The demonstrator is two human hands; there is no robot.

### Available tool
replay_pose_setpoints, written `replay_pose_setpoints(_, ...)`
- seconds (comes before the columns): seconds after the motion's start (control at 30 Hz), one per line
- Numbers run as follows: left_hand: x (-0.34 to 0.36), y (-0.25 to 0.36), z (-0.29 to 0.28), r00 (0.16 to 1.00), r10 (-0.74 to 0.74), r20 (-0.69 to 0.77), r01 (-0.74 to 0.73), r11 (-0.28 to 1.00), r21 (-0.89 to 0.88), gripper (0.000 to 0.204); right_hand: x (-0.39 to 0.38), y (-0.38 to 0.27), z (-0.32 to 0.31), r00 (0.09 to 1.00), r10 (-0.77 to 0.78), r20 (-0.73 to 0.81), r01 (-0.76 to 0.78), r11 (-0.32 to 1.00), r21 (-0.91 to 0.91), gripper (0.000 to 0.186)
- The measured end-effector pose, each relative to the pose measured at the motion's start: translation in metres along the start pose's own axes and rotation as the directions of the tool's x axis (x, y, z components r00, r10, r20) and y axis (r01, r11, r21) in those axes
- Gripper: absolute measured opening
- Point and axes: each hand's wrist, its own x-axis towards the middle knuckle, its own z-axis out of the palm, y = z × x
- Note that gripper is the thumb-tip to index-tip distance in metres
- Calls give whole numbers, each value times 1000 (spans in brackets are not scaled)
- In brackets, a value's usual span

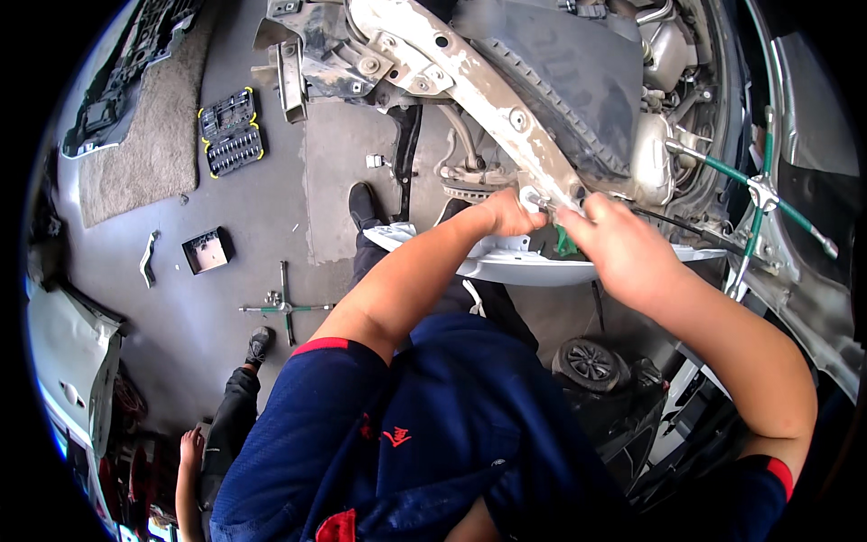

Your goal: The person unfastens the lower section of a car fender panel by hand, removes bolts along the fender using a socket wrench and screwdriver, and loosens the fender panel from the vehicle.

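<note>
My left hand (513, 215) is closed at the front end of a scuffed, pale body rail (506, 104). Its thumb and fingers pinch by a short, shiny metal piece (538, 200), possibly part of a tool, whose kind I cannot make out. Close by on the right, my right hand (628, 251) is also closed, fingers curled at the rail's tip. What lies inside its grip is hidden. Beneath both hands, a light silver curved body panel (533, 271) spans in front of my waist. A bit of green material (564, 242) shows between the hands and this panel.
A green-handled cross wrench (761, 191) rests across the car's right side; another cross wrench (286, 308) lies on the floor. An open socket set (232, 133), a small box (208, 251) and a metal bracket (148, 259) are at left. A person's shoe (260, 345) is nearby.
</note>
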Motion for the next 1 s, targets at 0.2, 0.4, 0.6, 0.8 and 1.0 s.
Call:
replay_pose_setpoints(0.2,2,-2,-3,999,0,44,0,1000,-7,60,19,3,-1,792,475,384,-609,563,559,41)
replay_pose_setpoints(0.4,-8,13,-11,1000,20,-2,-20,999,-29,58,2,0,0,986,-146,82,161,957,-239,46)
replay_pose_setpoints(0.6,-13,21,-13,1000,16,26,-15,1000,-12,46,12,-2,11,788,506,350,-612,587,530,40)
replay_pose_setpoints(0.8,-8,13,-15,997,74,36,-72,996,-46,54,29,-5,4,953,151,263,-74,957,-281,31)
replay_pose_setpoints(1.0,-6,9,-16,986,141,85,-141,990,-2,47,35,-8,1,817,419,395,-505,851,142,37)
